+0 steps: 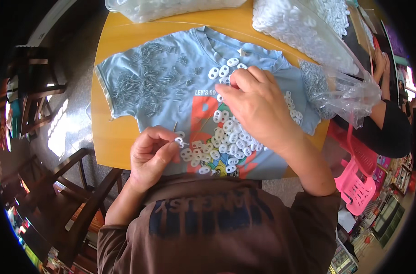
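My left hand (146, 160) pinches a small white two-hole cord lock piece (179, 141) between thumb and forefinger. A short metal spring (186, 144) sticks out at its right side. Further right and higher, my right hand (260, 107) has its fingertips drawn together among some loose white pieces; whatever is in them is hidden. Below that hand spreads a pile of the same white two-hole pieces (230, 144), lying on a light blue T-shirt (171, 112). Many loose metal springs (146, 84) are scattered over the shirt's left shoulder area.
The shirt covers most of a wooden table (108, 150). At the far edge stand a clear plastic container (171, 10) and a large bag of white pieces (299, 32). More springs (313, 80) lie by a clear bag (358, 93). Another person's hand (380, 60) and a pink chair (361, 185) are rightward.
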The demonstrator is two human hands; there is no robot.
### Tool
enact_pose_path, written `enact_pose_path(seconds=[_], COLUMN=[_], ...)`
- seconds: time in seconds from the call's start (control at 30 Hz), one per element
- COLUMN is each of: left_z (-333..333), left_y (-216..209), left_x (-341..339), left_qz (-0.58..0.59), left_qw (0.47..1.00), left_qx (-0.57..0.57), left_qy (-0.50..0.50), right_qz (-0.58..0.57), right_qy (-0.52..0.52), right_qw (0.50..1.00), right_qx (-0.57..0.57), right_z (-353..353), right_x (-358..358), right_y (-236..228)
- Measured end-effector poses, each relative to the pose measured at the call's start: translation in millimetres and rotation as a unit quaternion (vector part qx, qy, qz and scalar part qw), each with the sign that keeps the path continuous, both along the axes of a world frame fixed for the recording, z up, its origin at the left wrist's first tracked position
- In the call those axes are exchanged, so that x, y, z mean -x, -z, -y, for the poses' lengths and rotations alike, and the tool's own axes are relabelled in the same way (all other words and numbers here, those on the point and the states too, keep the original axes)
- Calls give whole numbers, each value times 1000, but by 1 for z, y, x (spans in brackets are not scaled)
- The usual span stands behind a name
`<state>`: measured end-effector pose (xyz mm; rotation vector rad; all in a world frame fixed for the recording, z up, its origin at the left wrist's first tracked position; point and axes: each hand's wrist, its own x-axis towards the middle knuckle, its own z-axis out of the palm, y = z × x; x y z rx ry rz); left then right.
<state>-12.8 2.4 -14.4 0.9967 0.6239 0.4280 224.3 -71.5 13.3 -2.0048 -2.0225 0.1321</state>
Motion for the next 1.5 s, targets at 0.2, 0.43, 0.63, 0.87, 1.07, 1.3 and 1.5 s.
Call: enact_pose_path(seconds=[0.2,0.43,0.63,0.87,1.07,1.3,1.5], left_z=[0,-3,0,2,4,5,5], left_y=[-1,-34,-58,-55,-49,-49,-45], left_x=[0,-17,-41,-44,-44,-43,-41], left_qz=[-1,31,50,61,44,40,86], left_qw=[1000,995,994,997,998,998,996], left_qx=[2,53,40,10,-15,-20,-11], left_qy=[-4,-78,-88,-44,-48,-43,-11], right_qz=[-36,-580,-834,-804,-728,-479,-383], right_qy=[-9,98,147,169,151,125,78], right_qw=[999,809,532,570,666,860,907], right_qx=[6,28,-6,-20,-60,-125,-159], right_z=[-5,8,19,21,18,13,12], right_x=[0,25,43,50,54,56,58], right_y=[-1,-20,-30,-35,-39,-38,-39])
